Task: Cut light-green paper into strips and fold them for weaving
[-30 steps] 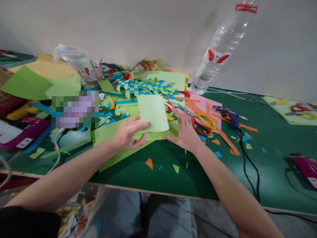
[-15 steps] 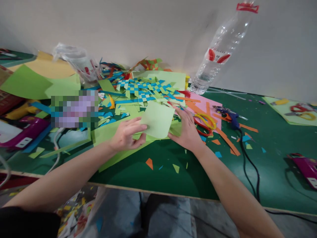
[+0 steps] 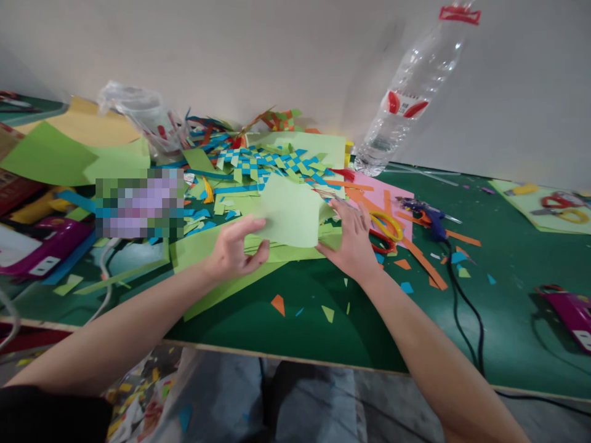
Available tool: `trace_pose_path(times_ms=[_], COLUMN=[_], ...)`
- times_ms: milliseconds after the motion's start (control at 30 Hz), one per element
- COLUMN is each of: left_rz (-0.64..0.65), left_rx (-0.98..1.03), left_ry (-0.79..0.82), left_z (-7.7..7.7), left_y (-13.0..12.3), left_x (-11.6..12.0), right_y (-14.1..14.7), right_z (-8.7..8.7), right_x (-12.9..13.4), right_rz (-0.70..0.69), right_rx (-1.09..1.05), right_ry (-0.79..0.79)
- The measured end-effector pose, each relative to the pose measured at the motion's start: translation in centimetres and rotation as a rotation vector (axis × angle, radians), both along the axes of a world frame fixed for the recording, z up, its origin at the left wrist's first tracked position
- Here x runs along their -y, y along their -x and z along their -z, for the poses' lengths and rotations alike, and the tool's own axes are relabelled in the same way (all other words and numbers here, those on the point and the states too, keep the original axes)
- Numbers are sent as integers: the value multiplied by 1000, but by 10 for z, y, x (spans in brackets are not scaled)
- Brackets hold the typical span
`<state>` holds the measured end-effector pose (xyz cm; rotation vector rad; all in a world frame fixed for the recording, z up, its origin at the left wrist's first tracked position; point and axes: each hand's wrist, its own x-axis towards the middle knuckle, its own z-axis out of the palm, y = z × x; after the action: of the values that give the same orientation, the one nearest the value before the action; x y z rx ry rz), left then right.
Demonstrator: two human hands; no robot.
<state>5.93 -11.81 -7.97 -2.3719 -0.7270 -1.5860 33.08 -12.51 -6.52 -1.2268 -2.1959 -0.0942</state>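
A small pale green paper sheet (image 3: pixel 292 212) is held up over the green scraps, tilted, its lower edge slightly bowed. My left hand (image 3: pixel 237 246) is at the sheet's left edge, index fingertip against it, thumb bent below. From the right, my right hand (image 3: pixel 353 237) meets the lower right corner with the thumb, its fingers curved above and apart from the edge. Beneath the sheet lies larger green paper (image 3: pixel 207 298). Yellow-handled scissors (image 3: pixel 389 226) and a red-handled pair (image 3: pixel 382 247) are just right of my right hand.
Behind my hands lie woven blue and green paper strips (image 3: pixel 277 165). A clear plastic bottle (image 3: pixel 406 92) leans against the wall. To the right are a blue glue gun (image 3: pixel 436 229) with a black cord and orange paper strips (image 3: pixel 427 264). A wrapped cup (image 3: pixel 154 123) stands at left.
The pale green sheet has turned and shifted slightly up and left. My right fingers have moved a little away from its right edge; my left fingers have bent more.
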Motion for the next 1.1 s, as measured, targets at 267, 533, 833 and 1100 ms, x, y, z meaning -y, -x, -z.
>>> trace_pose_path(times_ms=[267, 533, 833, 1100], left_rz=[-25, 72, 105, 81], left_rx=[228, 228, 88, -290], left_ry=[276, 382, 486, 723], left_z=[-7, -9, -21, -24], left_y=[-5, -6, -11, -16], left_x=[6, 2, 6, 8], right_y=[0, -1, 6, 25], right_z=[-1, 3, -6, -8], right_x=[-2, -6, 0, 11], right_rz=[73, -28, 7, -110], right_rx=[-79, -88, -756, -1161], right_ry=[-204, -308, 405, 841])
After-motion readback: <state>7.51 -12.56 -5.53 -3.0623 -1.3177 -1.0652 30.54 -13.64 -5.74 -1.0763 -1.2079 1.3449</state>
